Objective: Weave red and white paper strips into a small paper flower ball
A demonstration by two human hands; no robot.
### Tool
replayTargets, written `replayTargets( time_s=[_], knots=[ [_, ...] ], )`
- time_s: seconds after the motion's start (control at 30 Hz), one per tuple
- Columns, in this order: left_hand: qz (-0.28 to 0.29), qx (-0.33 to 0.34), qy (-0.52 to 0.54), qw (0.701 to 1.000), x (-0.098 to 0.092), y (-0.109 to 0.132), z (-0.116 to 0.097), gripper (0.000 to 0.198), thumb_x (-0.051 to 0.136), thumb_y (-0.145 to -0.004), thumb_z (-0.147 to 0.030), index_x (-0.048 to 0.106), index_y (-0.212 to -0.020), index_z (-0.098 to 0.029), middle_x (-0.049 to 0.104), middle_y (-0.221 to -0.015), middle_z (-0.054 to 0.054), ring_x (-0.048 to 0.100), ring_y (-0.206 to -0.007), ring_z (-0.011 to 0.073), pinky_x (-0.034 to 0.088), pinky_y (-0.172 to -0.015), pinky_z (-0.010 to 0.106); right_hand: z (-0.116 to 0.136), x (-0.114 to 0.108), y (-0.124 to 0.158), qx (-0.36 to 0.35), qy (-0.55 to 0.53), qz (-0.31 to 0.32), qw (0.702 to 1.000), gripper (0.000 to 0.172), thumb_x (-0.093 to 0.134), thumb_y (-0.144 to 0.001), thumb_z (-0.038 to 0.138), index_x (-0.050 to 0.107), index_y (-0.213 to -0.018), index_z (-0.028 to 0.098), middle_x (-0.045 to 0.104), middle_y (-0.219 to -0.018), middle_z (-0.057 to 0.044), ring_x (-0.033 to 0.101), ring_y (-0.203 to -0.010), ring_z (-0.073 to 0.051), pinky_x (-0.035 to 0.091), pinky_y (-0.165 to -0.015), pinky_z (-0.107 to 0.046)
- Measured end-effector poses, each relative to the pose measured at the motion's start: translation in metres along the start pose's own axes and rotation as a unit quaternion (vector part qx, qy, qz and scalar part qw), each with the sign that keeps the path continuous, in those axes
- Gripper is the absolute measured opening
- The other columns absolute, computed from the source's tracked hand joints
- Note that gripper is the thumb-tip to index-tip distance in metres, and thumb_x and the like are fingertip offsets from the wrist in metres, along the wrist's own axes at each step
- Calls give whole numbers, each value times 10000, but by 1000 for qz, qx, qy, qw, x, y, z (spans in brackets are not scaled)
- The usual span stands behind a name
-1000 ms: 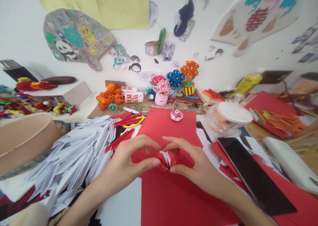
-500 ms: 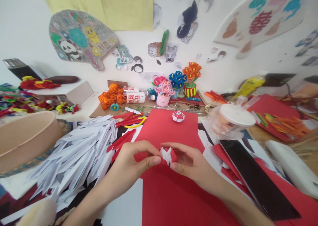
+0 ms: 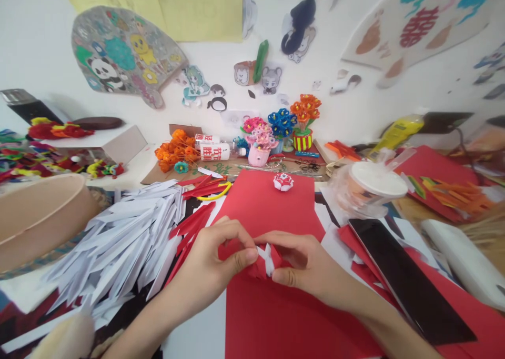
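Between my two hands is a small folded-paper ball (image 3: pixel 265 261) in red and white, held over a red paper sheet (image 3: pixel 272 317). My left hand (image 3: pixel 221 256) pinches its left side between thumb and forefinger. On the other side, my right hand (image 3: pixel 302 259) is curled around the ball, thumb in front and fingers behind, hiding part of it. A second red-and-white folded-paper ball (image 3: pixel 283 181) rests at the far end of the sheet, apart from both hands.
A heap of white paper strips (image 3: pixel 130 232) lies to the left, with red strips (image 3: pixel 191 227) beside it. At right are a black phone (image 3: pixel 410 280), a lidded cup (image 3: pixel 374 182) and a white power bank-like block (image 3: pixel 465 261). Flower pots (image 3: pixel 302 139) line the wall.
The ball has turned slightly in my fingers, showing its white fold at a different angle, and sits a little lower. Both hands keep their grip.
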State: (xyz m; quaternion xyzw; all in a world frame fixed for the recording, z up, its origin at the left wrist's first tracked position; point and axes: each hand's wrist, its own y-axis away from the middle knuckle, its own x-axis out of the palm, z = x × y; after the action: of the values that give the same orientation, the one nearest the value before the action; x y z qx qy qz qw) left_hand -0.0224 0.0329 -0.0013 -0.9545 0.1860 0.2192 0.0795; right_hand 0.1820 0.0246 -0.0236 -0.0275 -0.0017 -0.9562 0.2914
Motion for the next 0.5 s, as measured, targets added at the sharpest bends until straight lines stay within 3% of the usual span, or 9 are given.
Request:
replayTargets(
  time_s=[0.13, 0.3, 0.5],
  knots=[
    [8, -6, 10, 1000, -3, 0, -1, 225, 614, -875, -368, 624, -710, -215, 623, -723, -12, 566, -736, 171, 403, -672, 280, -1, -1, 1, 13, -27, -13, 999, 397, 727, -837, 334, 668, -1222, 256, 702, -1176, -68, 622, -1143, -253, 477, -989, -399],
    [45, 13, 21, 999, -9, -1, -5, 156, 618, -882, -355, 634, -820, -213, 623, -831, -3, 577, -788, 164, 424, -741, 279, -9, -3, -1, 50, -43, -57, 996, 389, 727, -829, 388, 685, -1178, 221, 714, -1020, -66, 668, -975, -237, 521, -883, -382],
    [14, -4, 11, 1000, -5, 1, -5, 163, 631, -880, -314, 622, -764, -201, 642, -805, -14, 594, -782, 150, 427, -742, 258, -12, -3, -2, 50, -52, -62, 996, 375, 736, -824, 370, 688, -1158, 208, 671, -935, -35, 634, -791, -163, 520, -801, -322]
  ],
)
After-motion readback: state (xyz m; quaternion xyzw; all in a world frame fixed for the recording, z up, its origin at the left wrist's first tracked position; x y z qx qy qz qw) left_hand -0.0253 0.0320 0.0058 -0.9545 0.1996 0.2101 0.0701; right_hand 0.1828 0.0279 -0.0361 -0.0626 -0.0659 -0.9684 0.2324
